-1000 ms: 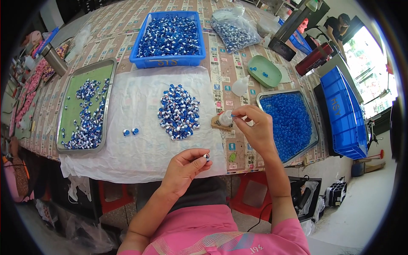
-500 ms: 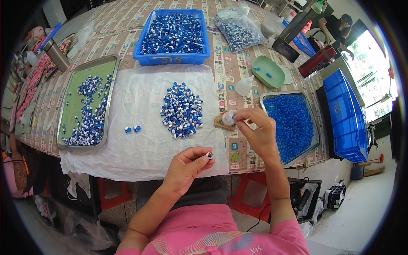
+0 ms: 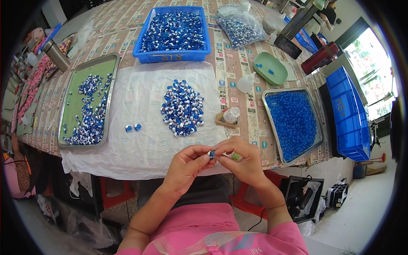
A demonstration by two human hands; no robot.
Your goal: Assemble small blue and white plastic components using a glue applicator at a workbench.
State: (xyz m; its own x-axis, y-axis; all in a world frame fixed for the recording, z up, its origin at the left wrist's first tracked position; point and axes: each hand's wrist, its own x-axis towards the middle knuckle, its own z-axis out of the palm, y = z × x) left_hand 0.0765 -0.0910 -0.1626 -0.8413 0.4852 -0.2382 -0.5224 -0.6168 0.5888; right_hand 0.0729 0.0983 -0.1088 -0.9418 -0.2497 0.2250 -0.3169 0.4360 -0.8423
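My left hand (image 3: 185,166) pinches a small blue-and-white bead (image 3: 211,154) between thumb and fingertips, above the near edge of the white sheet (image 3: 140,159). From the other side, my right hand (image 3: 243,161) closes thumb and forefinger on the same bead, so the fingertips partly hide it. Beyond the hands lies a heap of blue-and-white beads (image 3: 182,108), and two more beads (image 3: 132,127) lie apart to its left. A little white pot (image 3: 231,114) stands on a wooden block (image 3: 224,122) beyond my right hand. Clear blue beads (image 3: 293,125) fill a metal tray at the right.
Blue-and-white beads also lie in a green-bottomed tray (image 3: 72,102) at left, a blue bin (image 3: 172,58) behind and a plastic bag (image 3: 240,27). A squeeze bottle (image 3: 245,83), green dish (image 3: 280,74), red flask (image 3: 319,58) and blue crate (image 3: 346,112) stand rightward.
My right hand has come back from the white pot, where it held something small and blue, to my left hand. Its fingers now meet the bead there, where blue shows.
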